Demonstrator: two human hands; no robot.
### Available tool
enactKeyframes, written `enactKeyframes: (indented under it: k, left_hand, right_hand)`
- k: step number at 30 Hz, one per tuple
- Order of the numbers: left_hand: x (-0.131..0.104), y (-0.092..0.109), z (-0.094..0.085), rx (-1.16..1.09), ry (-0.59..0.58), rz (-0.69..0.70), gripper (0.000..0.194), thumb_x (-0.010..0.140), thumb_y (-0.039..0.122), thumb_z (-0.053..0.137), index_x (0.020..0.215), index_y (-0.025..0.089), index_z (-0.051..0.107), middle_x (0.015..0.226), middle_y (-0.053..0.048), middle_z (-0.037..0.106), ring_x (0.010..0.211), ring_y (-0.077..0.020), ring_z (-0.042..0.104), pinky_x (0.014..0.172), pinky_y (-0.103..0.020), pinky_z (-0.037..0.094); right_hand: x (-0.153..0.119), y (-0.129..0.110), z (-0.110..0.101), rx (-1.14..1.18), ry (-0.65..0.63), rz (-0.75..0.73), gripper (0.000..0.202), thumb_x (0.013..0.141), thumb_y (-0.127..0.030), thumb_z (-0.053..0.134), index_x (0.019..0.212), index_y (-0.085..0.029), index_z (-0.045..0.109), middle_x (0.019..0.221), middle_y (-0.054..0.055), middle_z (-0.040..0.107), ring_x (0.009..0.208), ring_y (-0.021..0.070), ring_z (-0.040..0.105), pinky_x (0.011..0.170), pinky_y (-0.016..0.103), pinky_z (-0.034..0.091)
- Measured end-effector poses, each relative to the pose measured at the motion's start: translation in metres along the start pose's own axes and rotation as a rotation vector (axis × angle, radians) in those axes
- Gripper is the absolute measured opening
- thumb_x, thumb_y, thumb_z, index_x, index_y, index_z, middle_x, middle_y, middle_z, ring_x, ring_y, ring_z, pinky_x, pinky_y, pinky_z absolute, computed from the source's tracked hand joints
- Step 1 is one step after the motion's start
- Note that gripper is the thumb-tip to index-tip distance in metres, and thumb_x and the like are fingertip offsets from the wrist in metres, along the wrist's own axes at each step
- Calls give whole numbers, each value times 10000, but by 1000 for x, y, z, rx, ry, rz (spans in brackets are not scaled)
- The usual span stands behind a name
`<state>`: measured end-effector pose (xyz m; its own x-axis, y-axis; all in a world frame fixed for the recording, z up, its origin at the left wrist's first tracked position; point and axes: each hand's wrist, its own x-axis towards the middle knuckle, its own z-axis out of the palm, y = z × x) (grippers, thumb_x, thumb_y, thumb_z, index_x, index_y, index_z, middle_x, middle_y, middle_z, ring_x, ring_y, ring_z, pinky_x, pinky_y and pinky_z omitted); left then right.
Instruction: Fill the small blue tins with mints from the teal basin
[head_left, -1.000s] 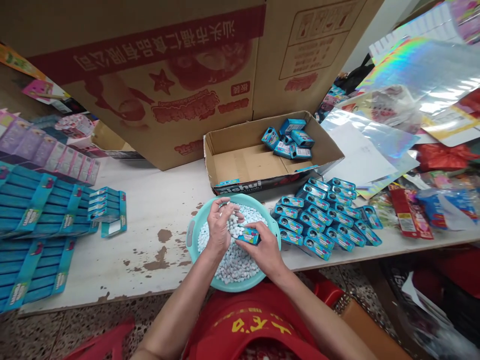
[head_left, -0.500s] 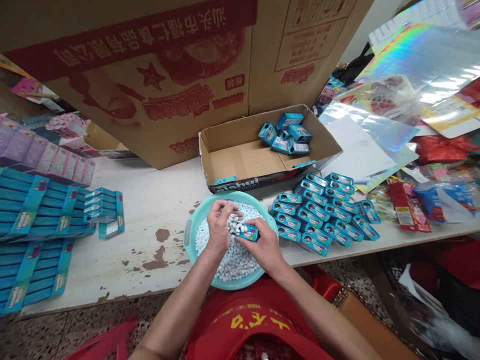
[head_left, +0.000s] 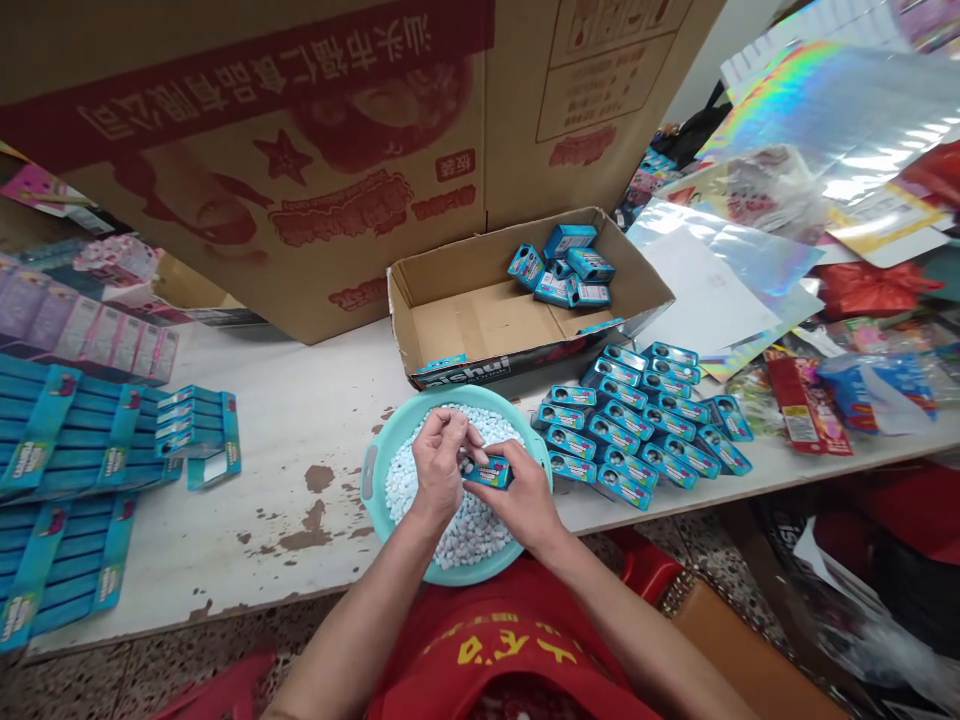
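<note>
Over a turquoise basin [head_left: 373, 435] full of small white candy pieces [head_left: 480, 540], both of my hands work close together. My right hand [head_left: 527, 500] grips a small blue candy box [head_left: 491, 472] that lies tilted, its end toward the left hand. My left hand [head_left: 441, 468] is closed at the box's end, with a few white pieces showing between its curled fingers and the box. The fingers hide the box's opening. To the right stand rows of similar blue boxes [head_left: 619, 425], round holes in their tops.
Behind the basin sits a low open carton [head_left: 480, 325] with several blue boxes lying in it, backed by a tall cardboard box [head_left: 315, 200]. Stacked blue packs [head_left: 67, 430] fill the left end of the table. Plastic sheets and wrappers [head_left: 806, 400] lie at the right.
Fewer white pieces show between my left hand and the box now, and the left fingers have closed in over the box's end. The view has shifted slightly.
</note>
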<state>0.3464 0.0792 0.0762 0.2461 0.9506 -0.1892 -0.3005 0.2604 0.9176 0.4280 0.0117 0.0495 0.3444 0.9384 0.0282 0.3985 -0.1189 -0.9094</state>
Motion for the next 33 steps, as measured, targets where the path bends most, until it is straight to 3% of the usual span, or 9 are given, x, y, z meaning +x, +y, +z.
enactKeyframes:
  k: [3,6,8,11,16,21,25,29,33]
  left_hand:
    - [6,4,-5,-12,-55,-7,254,792,405,607,745,179,502,581,29,577,394,-82,507,441,-197,383]
    - [28,-3,-29,104,28,40,274,820,454,533,755,190,503,590,19,567,439,-107,518,479,-228,410]
    - [47,-17,-52,417,85,53,305,847,474,454,752,193,524,658,-16,589,577,-154,572,591,-283,462]
    - [66,-50,-76,930,9,29,258,804,425,525,721,188,582,838,-81,626,893,-244,573,861,-393,424]
    - [52,-89,-70,1156,-169,-60,197,769,409,595,804,218,623,980,-74,604,1030,-266,509,956,-403,344]
    - [39,-92,-65,878,-64,-158,252,577,378,765,684,219,603,800,-41,599,908,-282,560,869,-389,384]
    - [38,-84,-71,694,47,-186,305,617,452,722,689,191,580,728,-42,605,793,-238,588,725,-334,444]
    - [27,-58,-62,313,73,-316,363,682,515,655,735,179,528,622,10,558,450,-109,494,412,-212,350]
    - [13,-22,-41,-73,57,-294,310,687,416,683,732,177,491,602,37,545,370,-65,451,338,-170,281]
  right_hand:
    - [-3,4,0,85,-15,39,260,683,-339,749,851,-209,599,823,10,618,784,195,591,697,311,465]
    - [-12,8,-9,187,29,21,313,674,-353,767,910,-217,612,883,22,627,842,201,602,755,325,477]
    - [-18,11,-19,218,66,-7,332,677,-343,773,947,-229,618,946,34,629,912,209,602,811,338,476]
    - [-23,16,-29,212,95,-12,327,670,-351,781,936,-238,629,936,28,636,903,206,610,815,342,482]
    - [-18,19,-30,208,123,5,351,653,-391,782,925,-227,634,926,38,644,889,215,615,805,357,497]
    - [-13,20,-26,221,117,85,371,629,-398,785,912,-217,628,890,29,643,832,208,620,759,341,505]
    - [-13,26,-24,178,138,124,369,630,-407,774,900,-208,621,873,27,646,805,205,615,743,339,502]
    - [-12,30,-19,117,125,81,350,653,-407,760,903,-210,616,897,32,640,849,213,608,778,351,489]
    - [-10,25,-8,54,77,26,321,679,-374,750,915,-212,607,900,34,636,875,219,604,789,354,481]
